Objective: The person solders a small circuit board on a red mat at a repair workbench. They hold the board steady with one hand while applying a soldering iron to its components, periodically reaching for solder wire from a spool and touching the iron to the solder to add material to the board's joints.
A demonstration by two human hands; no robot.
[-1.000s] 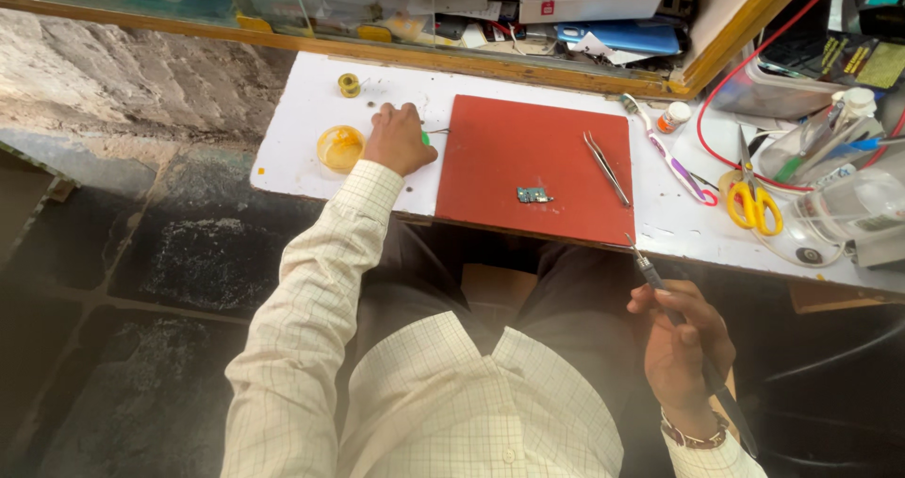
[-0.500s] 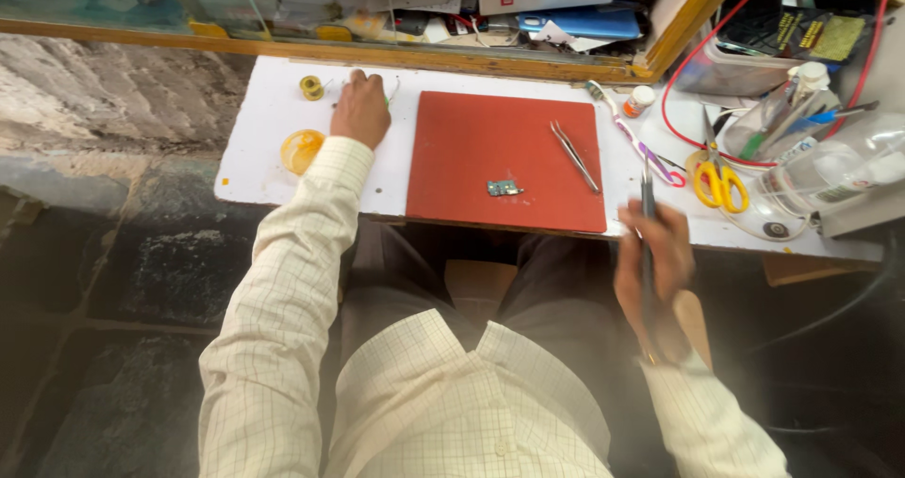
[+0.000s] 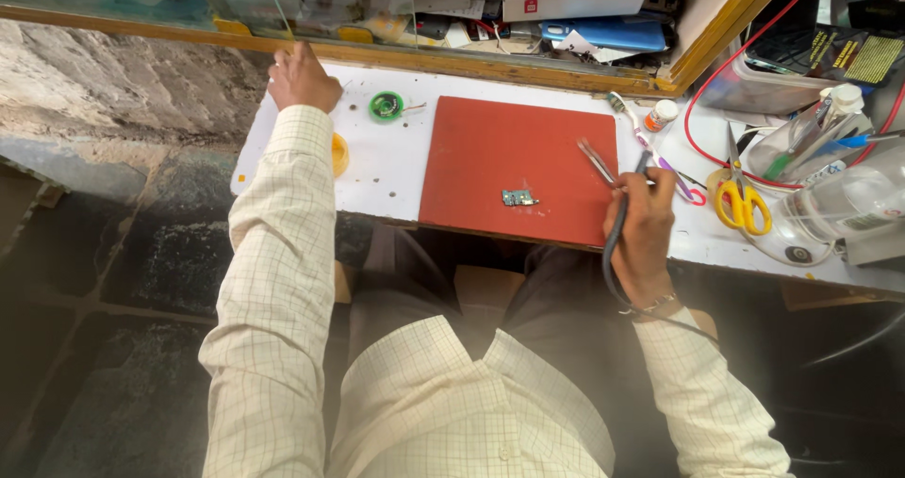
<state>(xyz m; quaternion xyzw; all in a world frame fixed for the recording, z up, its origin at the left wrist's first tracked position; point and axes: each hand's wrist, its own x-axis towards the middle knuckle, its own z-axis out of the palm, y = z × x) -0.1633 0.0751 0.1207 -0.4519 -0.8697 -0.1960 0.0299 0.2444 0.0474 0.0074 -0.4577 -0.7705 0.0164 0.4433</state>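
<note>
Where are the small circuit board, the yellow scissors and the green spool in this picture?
circuit board (image 3: 518, 197), head view, middle of the board.
yellow scissors (image 3: 738, 205), head view, the handle loops.
green spool (image 3: 386, 107), head view, its rim.

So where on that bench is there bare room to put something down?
Most of the red mat is bare, left and above the small circuit board. The white strip between mat and green spool is free too. Right of the right hand, scissors, wires and bottles crowd it.

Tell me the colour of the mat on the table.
The work mat is red, seen in the head view.
</note>
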